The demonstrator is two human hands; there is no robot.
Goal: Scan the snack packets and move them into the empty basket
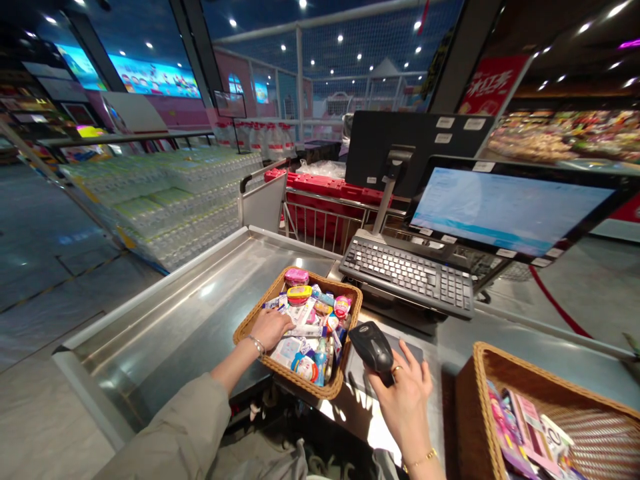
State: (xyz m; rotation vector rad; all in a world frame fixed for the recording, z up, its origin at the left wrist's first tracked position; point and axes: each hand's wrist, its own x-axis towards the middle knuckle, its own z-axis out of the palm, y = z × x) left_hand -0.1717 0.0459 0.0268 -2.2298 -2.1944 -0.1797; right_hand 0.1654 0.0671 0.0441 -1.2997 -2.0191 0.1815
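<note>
- The full basket (295, 379) stands on the metal counter (185, 327), heaped with small packets (306, 331).
- The left hand (270, 330) reaches over the left rim of the full basket, fingers bent down onto the packets; I cannot tell whether they pinch one.
- The right hand (406, 393), just right of the full basket, has its thumb and forefinger around the handle of a black scanner (371, 347), the other fingers spread. The scanner's head is up by the basket's right rim.
- At the far end inside the full basket lie a pink tub (297, 277) and a yellow-lidded tub (299, 294).
- Beyond the full basket, to its right, are a keyboard (407, 275) and a lit screen (510, 203).
- Well right of the full basket, another basket (480, 400) holds pink packages (531, 427).
- Far beyond the full basket, to its left, are stacked bottles (175, 193).
</note>
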